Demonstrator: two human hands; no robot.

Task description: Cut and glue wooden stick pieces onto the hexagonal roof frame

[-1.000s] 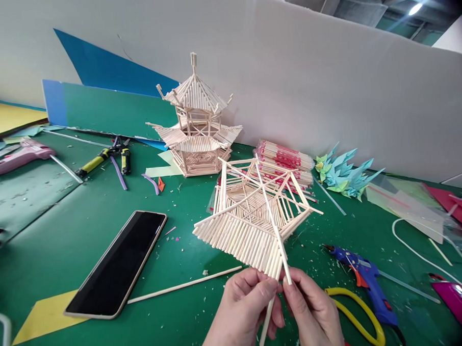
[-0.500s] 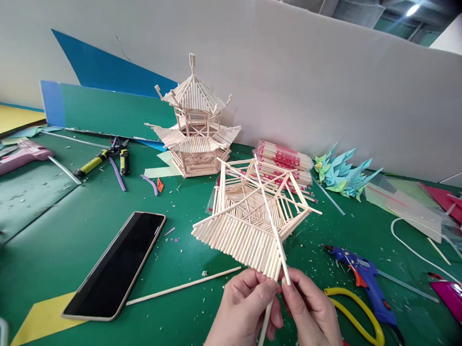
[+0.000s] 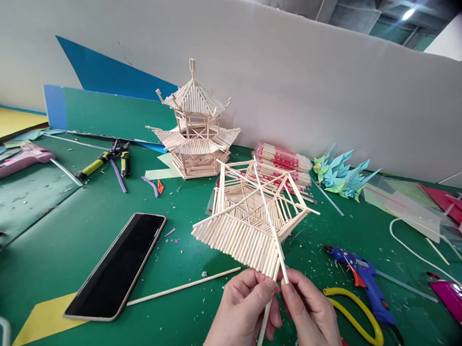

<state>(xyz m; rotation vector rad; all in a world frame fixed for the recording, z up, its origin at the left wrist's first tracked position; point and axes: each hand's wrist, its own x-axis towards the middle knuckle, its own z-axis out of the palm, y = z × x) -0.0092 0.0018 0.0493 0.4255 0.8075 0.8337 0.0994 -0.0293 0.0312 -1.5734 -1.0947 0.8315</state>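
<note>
My left hand (image 3: 242, 307) and my right hand (image 3: 309, 312) meet low in the middle, both pinched at the near corner of a hexagonal stick frame (image 3: 248, 213) with a sloping roof panel of pale wooden sticks. A long thin stick (image 3: 271, 227) lies across the frame and runs down between my fingers; my right hand pinches it against the corner. Behind stands a finished stick pagoda (image 3: 196, 128) with two roofs. A loose stick (image 3: 182, 286) lies on the green mat to the left of my hands.
A dark phone (image 3: 118, 264) lies at left on the green mat (image 3: 83, 220). A blue glue gun (image 3: 360, 277) and yellow-handled pliers (image 3: 355, 315) sit right of my hands. Wrapped stick bundles (image 3: 286, 163), paper cranes (image 3: 341, 170), yellow cutters (image 3: 102, 161) and a pink glue gun (image 3: 18, 159) lie further back.
Hands and frame stay almost still; the view tilts slightly, and my fingers shift a little on the long stick at the corner.
</note>
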